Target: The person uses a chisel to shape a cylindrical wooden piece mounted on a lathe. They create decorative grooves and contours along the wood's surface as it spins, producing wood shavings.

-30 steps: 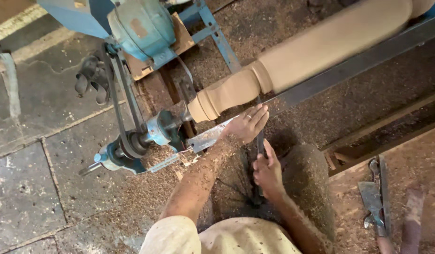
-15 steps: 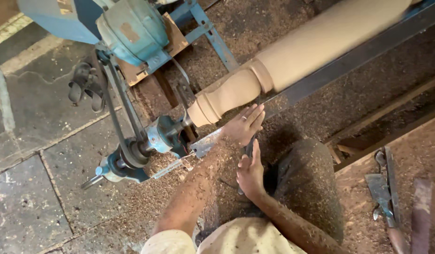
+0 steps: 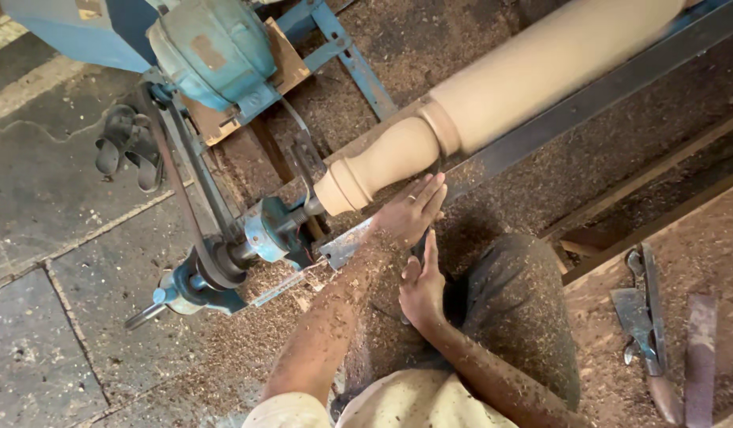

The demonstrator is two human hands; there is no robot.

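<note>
Just below the turned wooden spindle, the left hand lies flat, fingers extended, gripping nothing visible. Beneath it, the right hand curls around a dark tool handle.

My left hand lies flat on the metal rail, fingers spread just under the narrow end of the turned wooden post. My right hand sits just below it, fingers pointing up and curled around a dark tool handle that is mostly hidden. The post's narrow end meets the blue spindle, which carries a black belt up to the blue motor. Sawdust covers my forearms and the floor. Chisels lie on a board to the right.
</note>
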